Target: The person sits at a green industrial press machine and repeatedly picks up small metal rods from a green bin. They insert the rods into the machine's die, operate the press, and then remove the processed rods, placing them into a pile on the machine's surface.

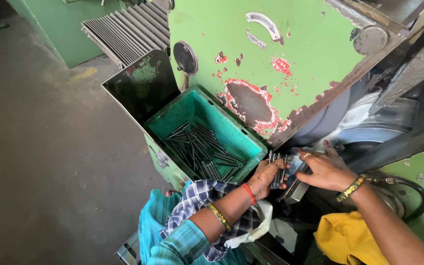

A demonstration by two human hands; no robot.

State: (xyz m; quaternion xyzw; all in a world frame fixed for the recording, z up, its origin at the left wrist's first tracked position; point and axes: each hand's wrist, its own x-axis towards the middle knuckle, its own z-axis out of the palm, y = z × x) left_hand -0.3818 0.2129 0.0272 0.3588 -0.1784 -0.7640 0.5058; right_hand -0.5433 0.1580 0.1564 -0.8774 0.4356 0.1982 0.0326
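Note:
My left hand (262,178) grips a bundle of thin dark metal rods (277,167), held upright just right of a green plastic crate. My right hand (326,169) lies flat with fingers spread on the dark machine bed beside the bundle, touching a small metal piece (298,191). The green crate (253,143) holds several more rods (199,149) lying loose on its bottom. Bangles and a red thread circle my wrists.
A big green machine housing (271,54) with chipped paint rises behind the crate. A dark metal chute wall (141,86) stands left of the crate. A yellow cloth (342,238) and a white rag (256,228) lie low in view. Grey concrete floor (40,147) spreads to the left.

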